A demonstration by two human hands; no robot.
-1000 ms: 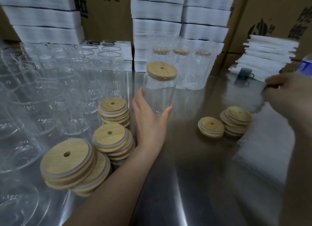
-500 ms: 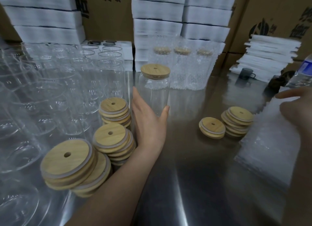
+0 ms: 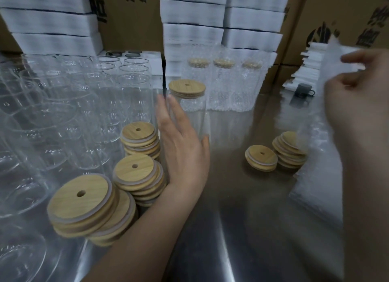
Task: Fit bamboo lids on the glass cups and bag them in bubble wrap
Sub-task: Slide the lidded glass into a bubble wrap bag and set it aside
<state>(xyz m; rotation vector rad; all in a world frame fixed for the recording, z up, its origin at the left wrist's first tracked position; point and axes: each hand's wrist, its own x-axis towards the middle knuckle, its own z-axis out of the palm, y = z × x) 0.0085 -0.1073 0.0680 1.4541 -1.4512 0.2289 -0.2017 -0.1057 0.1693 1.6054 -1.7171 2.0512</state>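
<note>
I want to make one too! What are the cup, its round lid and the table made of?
Cup: clear glass, smooth and shiny; you can see right through it. Lid: pale bamboo or wood, matte, going by its fine grain lines. Table: likely steel; it is grey and glossy, with blurry reflections.

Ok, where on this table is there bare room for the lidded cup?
Widest bare table lies near you, between the left forearm and the bubble wrap bags. A smaller patch sits between the lidded cup in the left hand and the two right lid stacks. Crowded: empty cups and lid stacks on the left, wrapped cups at the back.
</note>
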